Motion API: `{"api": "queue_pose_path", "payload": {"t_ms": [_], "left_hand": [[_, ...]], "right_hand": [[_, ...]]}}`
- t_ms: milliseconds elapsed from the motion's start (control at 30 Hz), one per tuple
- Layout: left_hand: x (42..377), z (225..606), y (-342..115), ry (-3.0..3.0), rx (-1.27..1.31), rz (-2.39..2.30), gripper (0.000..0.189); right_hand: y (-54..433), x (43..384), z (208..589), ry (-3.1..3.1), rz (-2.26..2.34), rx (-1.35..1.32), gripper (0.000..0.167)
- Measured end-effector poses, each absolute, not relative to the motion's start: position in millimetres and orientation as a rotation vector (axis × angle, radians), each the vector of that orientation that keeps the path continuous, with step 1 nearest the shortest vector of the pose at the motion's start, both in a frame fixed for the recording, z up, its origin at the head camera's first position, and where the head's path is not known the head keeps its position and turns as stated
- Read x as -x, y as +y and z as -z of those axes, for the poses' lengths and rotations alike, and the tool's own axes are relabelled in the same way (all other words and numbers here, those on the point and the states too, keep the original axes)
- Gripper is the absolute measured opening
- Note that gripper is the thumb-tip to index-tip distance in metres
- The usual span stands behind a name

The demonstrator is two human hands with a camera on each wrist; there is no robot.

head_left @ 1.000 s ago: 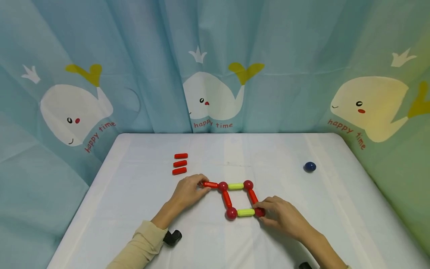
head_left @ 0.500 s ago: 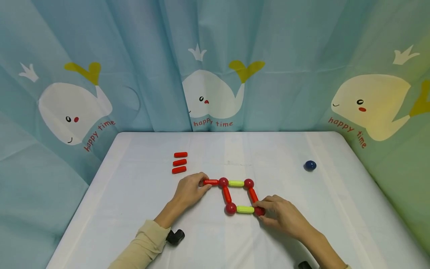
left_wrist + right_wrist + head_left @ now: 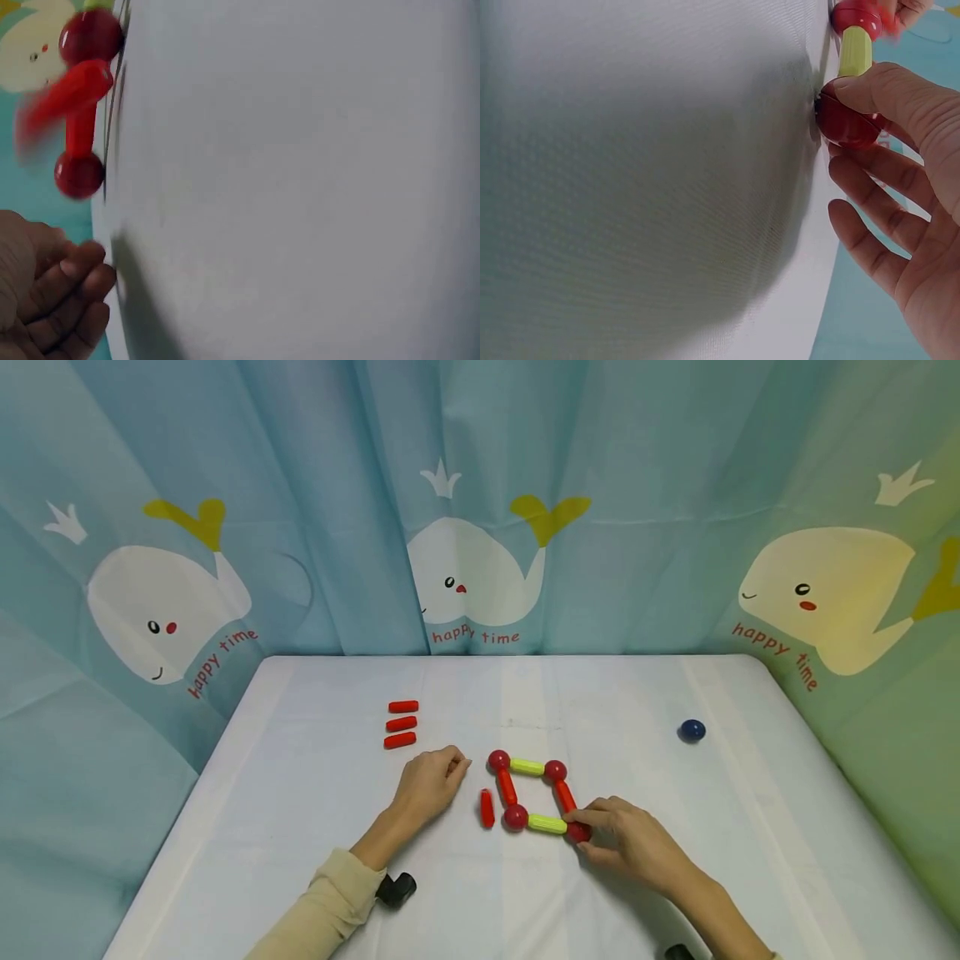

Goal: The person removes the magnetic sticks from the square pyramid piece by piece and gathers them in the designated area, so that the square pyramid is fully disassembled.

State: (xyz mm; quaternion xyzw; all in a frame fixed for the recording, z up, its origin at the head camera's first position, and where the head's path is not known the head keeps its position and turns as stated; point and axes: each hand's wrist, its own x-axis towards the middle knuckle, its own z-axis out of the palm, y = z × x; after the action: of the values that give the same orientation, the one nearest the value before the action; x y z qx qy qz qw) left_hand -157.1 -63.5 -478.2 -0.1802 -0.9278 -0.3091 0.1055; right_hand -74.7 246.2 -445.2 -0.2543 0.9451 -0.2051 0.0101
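Note:
A four-sided frame of magnetic rods and balls lies mid-table, with dark red balls at its corners, such as the near-left ball. Two lime-green rods, including the near rod, and two red rods, one being the left side rod, join them. My right hand pinches the near-right red ball between thumb and fingers. Left of the frame, my left hand holds nothing, its fingers loosely curled. A separate red rod is beside the frame's left side, blurred in the left wrist view.
Several red rods, among them the middle one, lie in a row at back left. A dark blue ball sits at back right on the white table. Behind the table hangs a whale-print curtain.
My left hand has let go of the red rod, which has swung from the far-left ball toward the near-left ball. The frame's left side has shifted slightly away; my right hand keeps its pinch.

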Motion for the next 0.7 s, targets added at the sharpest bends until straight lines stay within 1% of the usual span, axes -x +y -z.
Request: {"api": "queue_pose_path", "payload": {"t_ms": [100, 367, 533, 700], "left_hand": [[153.9, 478.7, -63.3, -2.759, 0.573, 0.923, 0.009], [155.0, 478.8, -70.1, -2.777, 0.592, 1.01, 0.006], [154.6, 477.9, -80.7, -2.784, 0.545, 1.086, 0.007], [146.4, 473.2, -92.2, -2.844, 0.506, 1.09, 0.008]], "right_hand": [[246.4, 73.7, 446.8, 2.962, 0.653, 0.814, 0.035], [246.3, 74.1, 449.6, 2.985, 0.665, 0.851, 0.035], [246.6, 75.0, 449.3, 2.993, 0.664, 0.862, 0.035], [247.0, 74.7, 449.2, 2.993, 0.655, 0.843, 0.036]]}}
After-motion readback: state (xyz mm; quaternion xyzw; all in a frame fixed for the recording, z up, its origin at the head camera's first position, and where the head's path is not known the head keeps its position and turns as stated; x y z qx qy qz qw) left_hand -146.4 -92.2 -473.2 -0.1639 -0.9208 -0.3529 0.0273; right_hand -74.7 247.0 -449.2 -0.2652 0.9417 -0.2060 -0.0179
